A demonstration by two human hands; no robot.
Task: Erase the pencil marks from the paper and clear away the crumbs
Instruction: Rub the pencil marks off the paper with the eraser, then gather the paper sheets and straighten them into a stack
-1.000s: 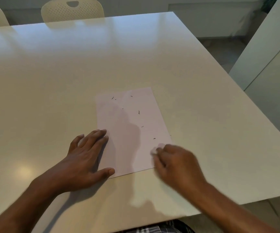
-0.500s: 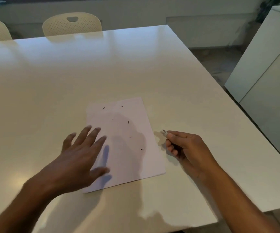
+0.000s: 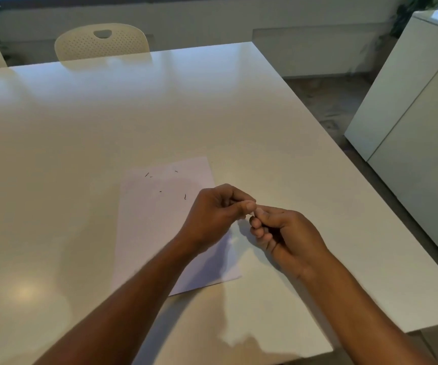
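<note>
Over the paper's right edge both hands meet, left hand and right hand curled, pinching something I cannot see; crumbs remain, so sweep gently off the sheet.

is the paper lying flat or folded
Flat: the white paper sheet lies spread on the glossy white table, no crease or lifted corner showing, though the forearms cover part of it.

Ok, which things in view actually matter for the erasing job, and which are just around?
Part of the job:
white sheet of paper
dark eraser crumbs on the paper
left hand
right hand, fingertips meeting the left's; eraser not visible

Just around:
glossy white table
cream perforated chair
white cabinet
</note>
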